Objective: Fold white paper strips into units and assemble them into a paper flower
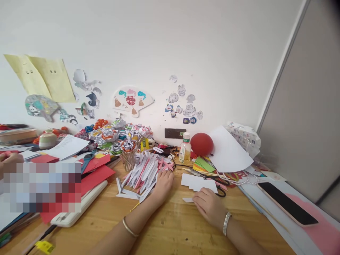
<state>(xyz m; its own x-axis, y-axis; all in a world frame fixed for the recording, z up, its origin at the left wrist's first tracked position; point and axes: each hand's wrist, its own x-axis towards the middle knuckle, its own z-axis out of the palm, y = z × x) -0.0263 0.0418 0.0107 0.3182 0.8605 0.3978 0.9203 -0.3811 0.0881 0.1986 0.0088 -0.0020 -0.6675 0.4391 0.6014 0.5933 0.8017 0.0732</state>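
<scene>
A heap of narrow folded paper strips (148, 171), white with some pink, lies in the middle of the table. My left hand (163, 186) rests against the right edge of this heap, fingers stretched forward and apparently holding nothing. Below and to the right, my right hand (209, 207) is closed with a small white piece of paper (188, 200) poking out at its fingertips. Just beyond that hand are white paper rectangles (199, 183), partly overlapping. Scissors with black handles (221, 191) lie partly under them.
Folded paper flowers (117, 136) stand behind the heap. A bottle (185, 148), red balloon (202, 144) and coloured paper (204, 164) are at the back. A phone (288, 203) lies right. On the left are red sheets (97, 179), a white power strip (79, 205) and another person's hand (9, 161).
</scene>
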